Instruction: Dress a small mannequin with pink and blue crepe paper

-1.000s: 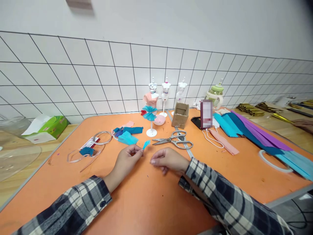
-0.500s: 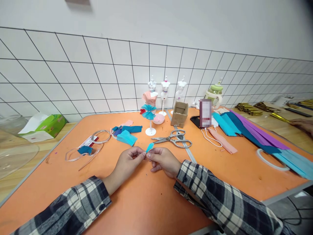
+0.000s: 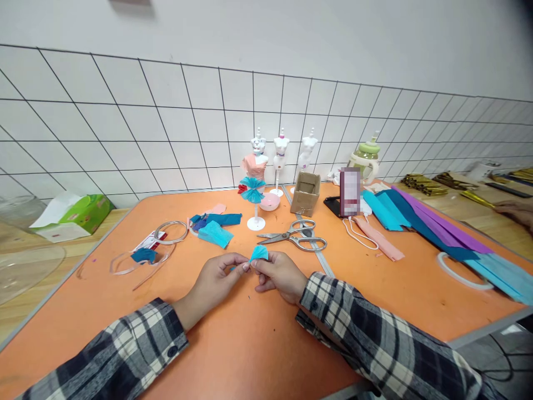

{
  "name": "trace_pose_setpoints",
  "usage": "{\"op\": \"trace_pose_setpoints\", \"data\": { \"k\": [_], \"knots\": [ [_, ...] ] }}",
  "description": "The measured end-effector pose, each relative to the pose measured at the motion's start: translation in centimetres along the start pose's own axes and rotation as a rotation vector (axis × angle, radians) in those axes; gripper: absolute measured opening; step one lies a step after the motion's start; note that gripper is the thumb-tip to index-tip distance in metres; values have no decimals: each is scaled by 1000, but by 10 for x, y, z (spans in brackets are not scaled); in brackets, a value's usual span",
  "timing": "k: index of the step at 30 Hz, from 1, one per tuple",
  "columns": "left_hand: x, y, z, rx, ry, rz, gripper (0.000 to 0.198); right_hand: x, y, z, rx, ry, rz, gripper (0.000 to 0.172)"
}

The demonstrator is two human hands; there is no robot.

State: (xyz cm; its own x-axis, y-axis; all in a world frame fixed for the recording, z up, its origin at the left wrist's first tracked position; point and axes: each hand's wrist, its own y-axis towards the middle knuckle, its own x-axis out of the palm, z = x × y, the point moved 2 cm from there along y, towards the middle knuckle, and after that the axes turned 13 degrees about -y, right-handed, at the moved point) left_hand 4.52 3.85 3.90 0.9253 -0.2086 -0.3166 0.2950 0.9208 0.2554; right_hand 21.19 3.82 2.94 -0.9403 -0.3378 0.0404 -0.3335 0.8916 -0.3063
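Between my hands is a small piece of light blue crepe paper (image 3: 259, 253), fanned out at its top. My left hand (image 3: 220, 278) pinches its lower left end between thumb and forefinger. My right hand (image 3: 278, 273) grips the base from the other side, fingers curled beneath. Just beyond them lie open scissors (image 3: 293, 236), blades pointing left. Behind stands a small dress form (image 3: 255, 166) wearing pink and blue paper, on a white round base. To its left rests a light blue strip (image 3: 215, 234) by darker blue pieces.
Two white dress forms (image 3: 281, 153), a pink bowl (image 3: 270, 201), a cardboard box (image 3: 306, 194) and a phone (image 3: 350, 191) stand behind. Ribbon rolls (image 3: 171, 232) lie left; purple paper (image 3: 441, 222) lies right. Another person's hand (image 3: 514, 213) is at the far right.
The light blue piece between my fingers has turned and now shows a wider, fanned face. Both hands remain in nearly the same place.
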Motion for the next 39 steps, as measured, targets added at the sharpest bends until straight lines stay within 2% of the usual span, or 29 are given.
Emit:
{"op": "trace_pose_setpoints", "data": {
  "k": [3,9,12,14,17,19,22,24,26,28,31,34,39],
  "knots": [
    [0,-1,1,18,44,0,23,2,0,2,-10,11,13,33],
    [-1,1,0,22,19,85,24,7,-1,4,-45,20,48,40],
    [-3,0,3,38,-24,117,24,7,-3,1,-62,56,-3,44],
    [-5,-2,7,66,-22,161,24,2,-3,-2,-66,79,-60,42],
    [-9,-6,12,144,42,181,23,-13,-1,-4,-48,85,-29,39],
    [-10,-7,13,187,83,146,21,-21,-1,-5,-69,85,-62,40],
    [-11,-7,12,217,112,122,20,-19,-2,-4,-85,99,-294,42],
    [-12,-7,12,260,142,114,19,-14,-3,0,-21,128,-375,39],
    [-12,-7,15,365,204,62,18,-10,-3,5,74,148,-411,37],
    [-11,-8,19,530,274,-30,16,-9,-1,9,127,136,-426,36],
    [-9,-11,23,755,348,-152,20,-12,1,11,130,89,-406,37],
    [-10,-13,24,850,437,-201,24,-15,3,11,107,-4,-352,36],
    [-11,-17,27,945,713,-320,27,-16,7,11,-116,-249,-290,21]
  ]
}}
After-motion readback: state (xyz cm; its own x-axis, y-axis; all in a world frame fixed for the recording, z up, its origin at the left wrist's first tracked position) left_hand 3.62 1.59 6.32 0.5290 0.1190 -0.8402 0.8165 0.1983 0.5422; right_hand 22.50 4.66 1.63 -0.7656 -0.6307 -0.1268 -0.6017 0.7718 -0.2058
